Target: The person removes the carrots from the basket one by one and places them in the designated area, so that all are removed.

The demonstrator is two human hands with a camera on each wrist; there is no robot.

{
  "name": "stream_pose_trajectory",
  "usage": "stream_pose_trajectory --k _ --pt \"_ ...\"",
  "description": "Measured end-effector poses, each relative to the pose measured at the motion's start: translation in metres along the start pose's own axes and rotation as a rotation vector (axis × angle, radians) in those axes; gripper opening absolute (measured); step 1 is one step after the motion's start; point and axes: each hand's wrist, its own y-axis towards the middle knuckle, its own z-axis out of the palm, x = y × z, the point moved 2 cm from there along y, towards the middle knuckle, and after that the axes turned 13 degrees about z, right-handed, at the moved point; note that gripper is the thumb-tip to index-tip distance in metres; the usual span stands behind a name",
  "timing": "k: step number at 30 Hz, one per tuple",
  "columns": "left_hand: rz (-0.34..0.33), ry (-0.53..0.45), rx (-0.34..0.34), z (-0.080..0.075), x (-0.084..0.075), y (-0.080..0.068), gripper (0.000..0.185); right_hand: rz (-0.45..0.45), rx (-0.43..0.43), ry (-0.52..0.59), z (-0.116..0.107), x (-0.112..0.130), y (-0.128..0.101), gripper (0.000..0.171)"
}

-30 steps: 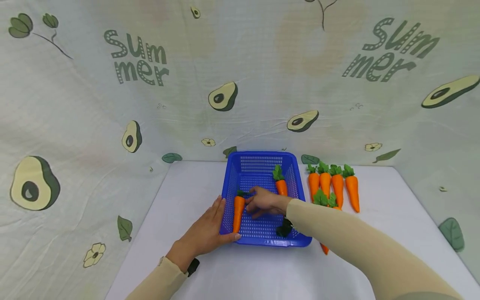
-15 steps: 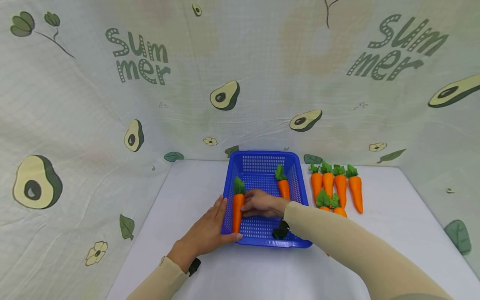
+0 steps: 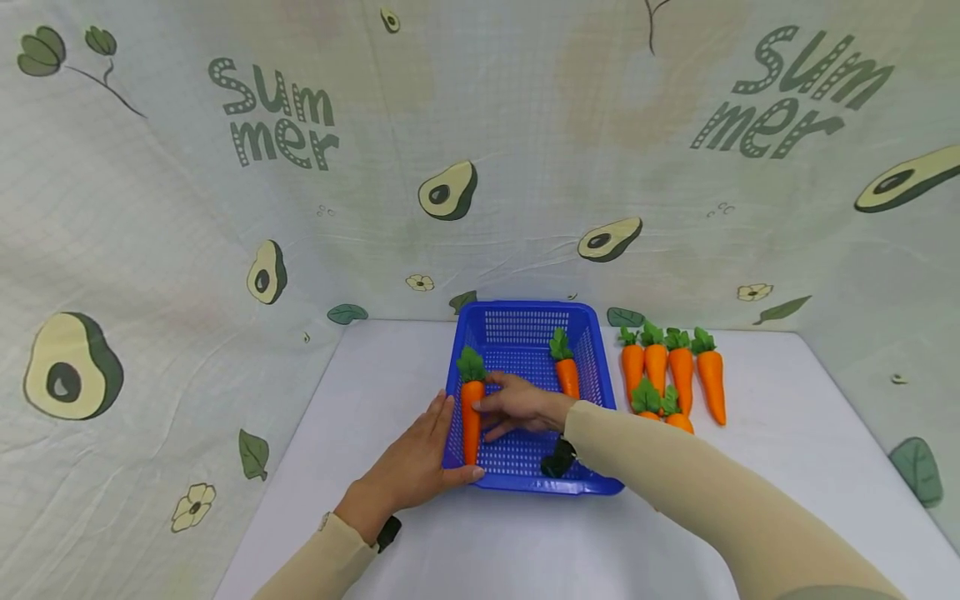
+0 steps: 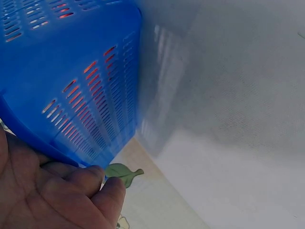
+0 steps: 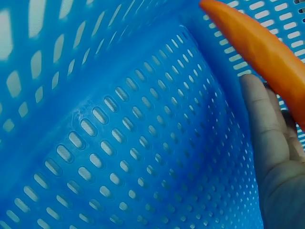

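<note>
In the head view, an orange carrot (image 3: 471, 421) with green leaves stands along the left wall inside the blue plastic basket (image 3: 525, 482). My right hand (image 3: 521, 402) is inside the basket, its spread fingers at the carrot's right side. The right wrist view shows that carrot (image 5: 267, 45) beside the extended fingers (image 5: 262, 112). My left hand (image 3: 412, 454) rests with straight fingers against the basket's left rim, thumb over the near corner. The left wrist view has the left hand (image 4: 52, 191) against the basket's outer side. Another carrot (image 3: 566, 375) lies at the basket's right.
Several carrots (image 3: 678, 367) lie on the white table (image 3: 757, 467) to the right of the basket; my right sleeve (image 3: 675, 467) covers part of that group. Dark green leaves (image 3: 558, 458) show in the near right of the basket. A printed cloth (image 3: 525, 108) hangs behind.
The carrot at the left has shifted left against the basket wall, its leaves coming into view. My right fingers closed around it, then spread apart. My left hand has stayed put.
</note>
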Motion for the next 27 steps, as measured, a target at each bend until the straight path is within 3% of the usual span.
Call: stream_pose_trajectory --k 9,21,27 --pt "0.000 -0.003 0.001 -0.001 -0.002 0.000 0.124 -0.050 -0.029 0.030 0.003 0.003 0.000 0.062" --pt "0.034 0.119 0.014 -0.006 -0.004 0.001 0.122 -0.121 -0.008 0.067 -0.004 0.012 -0.006 0.070" --pt "0.034 0.120 0.019 -0.006 -0.006 0.001 0.122 -0.153 0.006 0.133 -0.013 0.022 -0.016 0.063"
